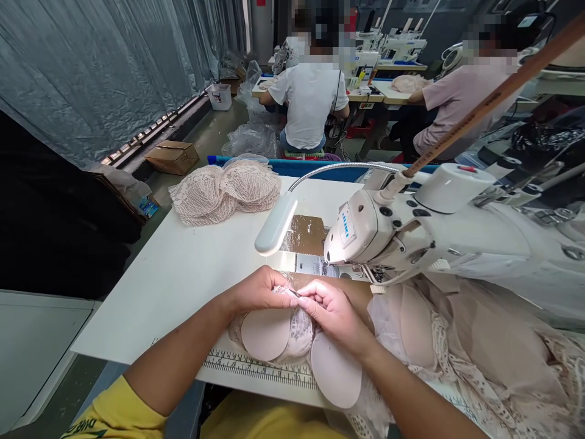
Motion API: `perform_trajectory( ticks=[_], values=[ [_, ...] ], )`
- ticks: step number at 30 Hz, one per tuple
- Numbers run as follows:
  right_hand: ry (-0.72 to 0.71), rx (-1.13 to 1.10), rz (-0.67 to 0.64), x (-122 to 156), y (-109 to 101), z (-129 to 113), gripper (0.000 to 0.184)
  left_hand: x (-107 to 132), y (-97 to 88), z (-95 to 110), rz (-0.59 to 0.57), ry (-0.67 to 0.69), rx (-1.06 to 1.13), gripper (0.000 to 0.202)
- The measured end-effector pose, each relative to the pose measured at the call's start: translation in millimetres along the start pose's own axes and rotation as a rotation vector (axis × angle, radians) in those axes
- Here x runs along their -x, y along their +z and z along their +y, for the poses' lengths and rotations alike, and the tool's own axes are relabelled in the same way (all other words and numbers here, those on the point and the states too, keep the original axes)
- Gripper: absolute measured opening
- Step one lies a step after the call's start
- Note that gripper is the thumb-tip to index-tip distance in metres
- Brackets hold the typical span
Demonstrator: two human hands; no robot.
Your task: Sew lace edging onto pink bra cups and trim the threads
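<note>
My left hand (pixel 267 289) pinches the edge of a pale pink lace bra (pixel 301 332) with thumb and fingers. Close against it, my right hand (pixel 331 311) grips the same edge, and a small dark object, too small to name, shows between the fingertips. Two smooth oval cups of the bra, a left cup (pixel 265 334) and a right cup (pixel 336 371), hang below my hands over the table's front edge. Just beyond my hands stands a white sewing machine (pixel 361 225), its needle area near the metal plate (pixel 311 264).
A stack of lace cups (pixel 223 189) lies at the table's far left. A lamp (pixel 276 222) leans over the white table (pixel 150 292). More lace pieces (pixel 479 341) heap up on the right. A ruler strip (pixel 260 367) runs along the front edge. Two people sit at machines beyond.
</note>
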State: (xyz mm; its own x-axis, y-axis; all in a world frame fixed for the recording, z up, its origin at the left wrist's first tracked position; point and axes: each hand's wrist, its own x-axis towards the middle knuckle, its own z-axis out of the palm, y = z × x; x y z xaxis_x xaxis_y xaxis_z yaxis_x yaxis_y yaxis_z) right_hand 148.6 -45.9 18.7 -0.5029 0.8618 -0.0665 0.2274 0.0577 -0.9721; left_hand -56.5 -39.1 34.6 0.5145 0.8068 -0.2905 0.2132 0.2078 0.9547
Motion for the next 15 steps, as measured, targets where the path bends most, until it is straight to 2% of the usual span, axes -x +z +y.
perform_trajectory(
  ticks=[5, 9, 12, 15],
  values=[
    [-0.001, -0.017, -0.040, -1.2, -6.4, 3.1, 0.017, 0.7, 1.5, 2.0, 0.000, -0.005, -0.013, 0.033],
    [-0.015, 0.017, -0.032, -3.1, -2.7, -2.2, 0.014, -0.8, 5.5, 1.4, 0.004, -0.023, -0.061, 0.037],
    [-0.008, 0.062, 0.010, -6.4, 1.9, -3.8, 0.014, -3.5, 7.7, -0.9, -0.006, -0.003, -0.088, 0.032],
    [0.020, 0.059, 0.022, -8.2, -2.9, -6.0, 0.017, -4.2, 3.2, -4.2, -0.006, -0.008, -0.068, 0.027]
  ],
)
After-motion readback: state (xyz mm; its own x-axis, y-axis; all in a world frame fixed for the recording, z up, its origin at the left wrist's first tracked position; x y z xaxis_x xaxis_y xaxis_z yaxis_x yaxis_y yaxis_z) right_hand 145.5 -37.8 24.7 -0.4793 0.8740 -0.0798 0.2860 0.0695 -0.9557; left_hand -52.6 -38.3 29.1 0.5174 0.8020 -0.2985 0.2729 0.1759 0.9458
